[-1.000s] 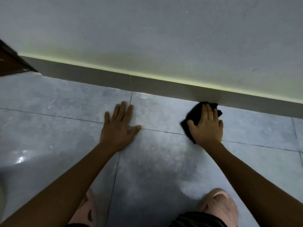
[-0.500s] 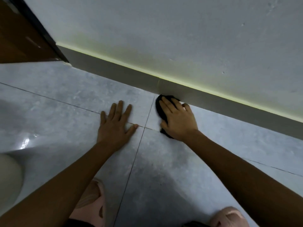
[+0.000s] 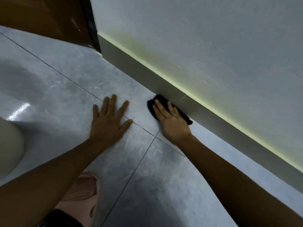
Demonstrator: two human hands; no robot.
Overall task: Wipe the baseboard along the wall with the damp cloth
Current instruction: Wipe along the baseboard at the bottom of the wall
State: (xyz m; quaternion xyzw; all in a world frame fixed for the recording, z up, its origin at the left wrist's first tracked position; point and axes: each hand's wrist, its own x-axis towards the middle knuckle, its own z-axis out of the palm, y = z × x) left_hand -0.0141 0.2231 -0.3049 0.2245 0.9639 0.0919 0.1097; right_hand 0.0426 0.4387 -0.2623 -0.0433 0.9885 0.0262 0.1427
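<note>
Nearest, my left hand (image 3: pixel 109 122) lies flat on the floor (image 3: pixel 65 89), fingers spread and holding nothing; just beyond, my right hand (image 3: pixel 172 122) presses flat on the black cloth (image 3: pixel 151 104), fingers extended rather than gripping, the cloth touching the grey baseboard (image 3: pixel 164 84) under the wall (image 3: pixel 205 38)
</note>
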